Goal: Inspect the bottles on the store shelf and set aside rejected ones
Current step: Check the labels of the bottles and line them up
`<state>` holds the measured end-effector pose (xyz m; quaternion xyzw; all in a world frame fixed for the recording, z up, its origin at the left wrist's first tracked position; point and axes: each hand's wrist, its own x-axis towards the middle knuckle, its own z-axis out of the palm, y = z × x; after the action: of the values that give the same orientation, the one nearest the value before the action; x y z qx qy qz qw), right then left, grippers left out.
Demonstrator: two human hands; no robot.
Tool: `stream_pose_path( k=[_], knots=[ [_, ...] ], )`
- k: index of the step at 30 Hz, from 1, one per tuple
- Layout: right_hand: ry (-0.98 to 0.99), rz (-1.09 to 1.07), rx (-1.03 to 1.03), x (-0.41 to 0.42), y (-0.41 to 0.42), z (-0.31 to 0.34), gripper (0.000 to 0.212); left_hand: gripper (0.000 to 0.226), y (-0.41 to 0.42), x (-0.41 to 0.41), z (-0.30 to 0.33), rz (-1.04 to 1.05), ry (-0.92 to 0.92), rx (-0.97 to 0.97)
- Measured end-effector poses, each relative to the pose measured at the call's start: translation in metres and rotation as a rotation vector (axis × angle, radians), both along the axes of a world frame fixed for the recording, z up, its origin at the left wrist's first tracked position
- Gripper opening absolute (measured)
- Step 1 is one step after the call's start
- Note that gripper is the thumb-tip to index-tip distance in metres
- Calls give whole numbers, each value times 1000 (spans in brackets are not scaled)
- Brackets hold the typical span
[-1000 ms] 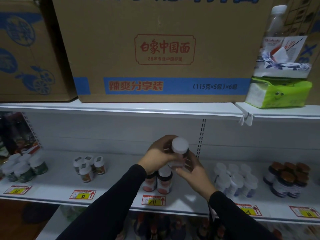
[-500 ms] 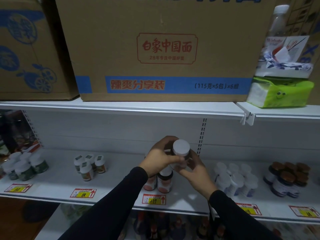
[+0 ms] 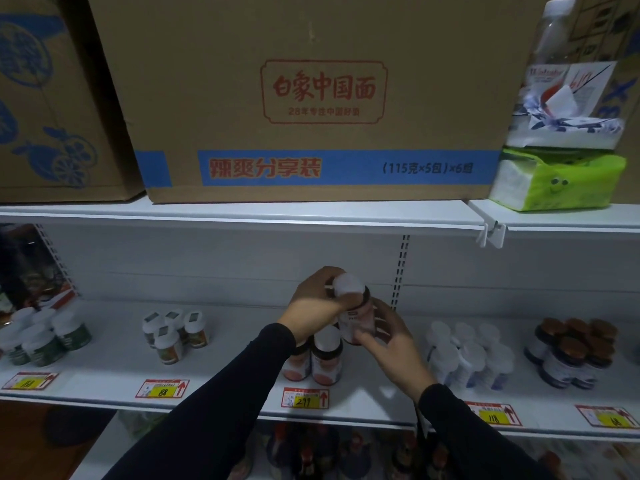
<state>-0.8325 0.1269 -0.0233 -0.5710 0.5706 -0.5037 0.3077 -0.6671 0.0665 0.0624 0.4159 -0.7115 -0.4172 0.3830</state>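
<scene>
Bottle (image 3: 355, 318) sits between your 2 hands, lifted above shelf (image 3: 225, 386), just over 2 matching bottles (image 3: 313, 358) standing below. Long axis near upright, cap tipped toward you. Left hand (image 3: 317, 299) curls round cap and neck; right hand (image 3: 389, 336) cups lower body, fingers wrapped. Both equally near. White cap, dark collar, pale label with pinkish base; print too blurred to read.

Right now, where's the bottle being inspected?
Centre of the head view: the bottle is held in both hands, lifted above the two pink-labelled bottles by the 299 tag.
</scene>
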Motion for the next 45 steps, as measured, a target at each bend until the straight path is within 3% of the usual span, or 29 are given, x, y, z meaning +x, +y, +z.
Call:
stream_pose_path(
  k=[5, 9, 13, 17, 21, 33, 38, 42, 45],
  knots=[
    [122, -102, 72, -13, 0, -17, 70, 38, -16, -10, -2, 11, -86, 16],
    [363, -162, 130, -22, 1, -38, 69, 38, -33, -24, -13, -39, -245, -54],
    [491, -158, 177, -27, -2, -63, 72, 54, -46, -34, -31, -104, -386, -101],
    [599, -122, 223, -25, -7, -92, 91, 54, -60, -38, -49, -134, -536, -115],
    [753, -144, 212, -21, -9, -114, 86, 67, -66, -43, -63, -151, -586, -65],
    [902, -104, 355, -18, -6, -133, 80, 54, -65, -47, -83, -92, -743, -221],
    [915, -124, 361, -18, -5, -134, 80, 50, -61, -47, -82, -81, -764, -254],
    [924, -106, 376, -17, -4, -130, 81, 64, -55, -46, -77, -100, -769, -230],
    [923, -73, 387, -18, -7, -128, 81, 53, -50, -42, -74, -85, -713, -211]
  ],
)
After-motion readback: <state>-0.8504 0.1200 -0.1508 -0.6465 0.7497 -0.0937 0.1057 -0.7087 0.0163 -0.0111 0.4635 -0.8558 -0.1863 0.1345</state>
